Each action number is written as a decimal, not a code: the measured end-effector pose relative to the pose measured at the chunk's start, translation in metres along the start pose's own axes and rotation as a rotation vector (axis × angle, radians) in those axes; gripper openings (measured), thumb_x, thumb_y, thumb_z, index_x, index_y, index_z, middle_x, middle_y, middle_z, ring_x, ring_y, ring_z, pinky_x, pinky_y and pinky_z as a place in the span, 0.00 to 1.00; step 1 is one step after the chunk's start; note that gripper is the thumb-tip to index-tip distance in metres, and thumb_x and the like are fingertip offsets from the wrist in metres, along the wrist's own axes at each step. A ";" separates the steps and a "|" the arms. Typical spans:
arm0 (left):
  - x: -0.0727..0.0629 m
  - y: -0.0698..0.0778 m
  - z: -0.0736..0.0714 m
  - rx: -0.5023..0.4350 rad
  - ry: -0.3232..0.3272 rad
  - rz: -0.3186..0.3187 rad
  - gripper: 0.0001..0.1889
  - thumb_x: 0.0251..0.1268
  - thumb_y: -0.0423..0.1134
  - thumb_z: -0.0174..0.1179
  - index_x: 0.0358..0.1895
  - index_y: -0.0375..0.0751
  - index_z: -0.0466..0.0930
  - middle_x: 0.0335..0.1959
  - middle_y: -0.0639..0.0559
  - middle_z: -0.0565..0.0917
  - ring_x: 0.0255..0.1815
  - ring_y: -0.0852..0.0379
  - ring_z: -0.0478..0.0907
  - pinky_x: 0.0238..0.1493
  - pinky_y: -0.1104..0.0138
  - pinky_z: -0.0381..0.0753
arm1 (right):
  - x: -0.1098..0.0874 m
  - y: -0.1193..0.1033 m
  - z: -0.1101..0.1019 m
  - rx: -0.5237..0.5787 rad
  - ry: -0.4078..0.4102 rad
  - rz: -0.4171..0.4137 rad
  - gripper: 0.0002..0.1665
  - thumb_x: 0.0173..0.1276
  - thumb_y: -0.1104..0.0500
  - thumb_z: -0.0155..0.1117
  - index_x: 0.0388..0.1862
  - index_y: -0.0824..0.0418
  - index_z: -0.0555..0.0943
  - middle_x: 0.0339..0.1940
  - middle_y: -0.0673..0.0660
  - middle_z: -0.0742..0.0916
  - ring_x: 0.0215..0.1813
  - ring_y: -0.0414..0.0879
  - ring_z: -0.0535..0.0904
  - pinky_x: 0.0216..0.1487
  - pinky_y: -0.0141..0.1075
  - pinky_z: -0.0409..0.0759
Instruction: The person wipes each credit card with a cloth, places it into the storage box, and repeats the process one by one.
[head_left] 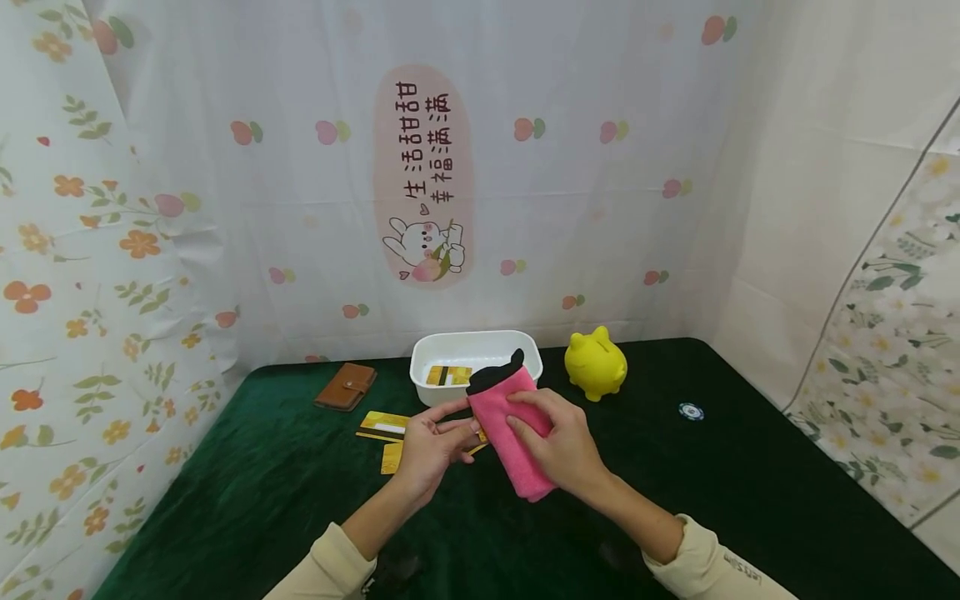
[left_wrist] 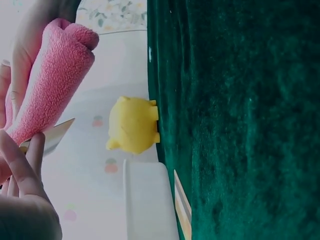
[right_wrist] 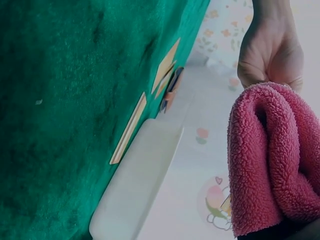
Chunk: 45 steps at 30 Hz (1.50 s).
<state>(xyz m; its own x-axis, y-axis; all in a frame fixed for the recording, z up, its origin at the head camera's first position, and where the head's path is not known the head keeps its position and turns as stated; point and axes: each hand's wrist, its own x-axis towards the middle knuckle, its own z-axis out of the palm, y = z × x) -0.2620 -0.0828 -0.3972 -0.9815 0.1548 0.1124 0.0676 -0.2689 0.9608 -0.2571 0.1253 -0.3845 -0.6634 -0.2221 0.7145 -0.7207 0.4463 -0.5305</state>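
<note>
Up over the dark green cloth, my right hand [head_left: 566, 442] grips a folded pink fleecy towel [head_left: 517, 437] with a black edge at its upper end. The fingers lie across its front. My left hand [head_left: 435, 442] is at the towel's left side and pinches a gold card [left_wrist: 59, 136] against it. Most of that card is hidden by fingers and towel. Behind the left hand, several gold cards [head_left: 382, 423] with dark and white stripes lie on the table. In the right wrist view the towel shows thick, rolled layers.
A white plastic bin [head_left: 476, 340] with a gold card [head_left: 448, 375] inside stands at the back. To its left lies a brown snap wallet [head_left: 346, 387]; to its right stands a yellow piggy bank [head_left: 596, 364]. A blue-and-white poker chip [head_left: 691, 412] lies farther right. Printed curtains surround the table.
</note>
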 end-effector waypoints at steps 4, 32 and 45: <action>0.000 0.000 0.000 0.044 0.036 0.032 0.19 0.64 0.26 0.64 0.58 0.29 0.78 0.42 0.38 0.88 0.33 0.54 0.88 0.25 0.70 0.82 | 0.001 0.000 0.000 -0.018 0.006 0.006 0.18 0.61 0.65 0.74 0.50 0.57 0.84 0.44 0.51 0.85 0.40 0.41 0.81 0.38 0.35 0.84; 0.006 0.005 -0.007 0.091 0.105 0.087 0.17 0.62 0.24 0.63 0.55 0.28 0.79 0.43 0.35 0.87 0.32 0.53 0.87 0.26 0.70 0.83 | 0.010 0.012 -0.005 -0.057 0.033 0.005 0.17 0.61 0.65 0.73 0.50 0.58 0.84 0.45 0.53 0.86 0.41 0.43 0.81 0.40 0.35 0.84; 0.006 0.005 -0.011 0.104 0.115 0.060 0.18 0.62 0.24 0.63 0.56 0.29 0.79 0.42 0.37 0.88 0.32 0.54 0.87 0.28 0.69 0.84 | 0.010 0.019 -0.006 -0.067 0.049 0.032 0.18 0.61 0.64 0.74 0.50 0.58 0.84 0.44 0.54 0.87 0.40 0.44 0.81 0.39 0.35 0.84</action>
<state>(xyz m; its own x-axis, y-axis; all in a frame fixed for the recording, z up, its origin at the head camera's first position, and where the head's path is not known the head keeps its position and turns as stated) -0.2694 -0.0938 -0.3943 -0.9888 0.0302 0.1462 0.1388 -0.1734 0.9750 -0.2762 0.1364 -0.3852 -0.6738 -0.1647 0.7203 -0.6835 0.5094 -0.5228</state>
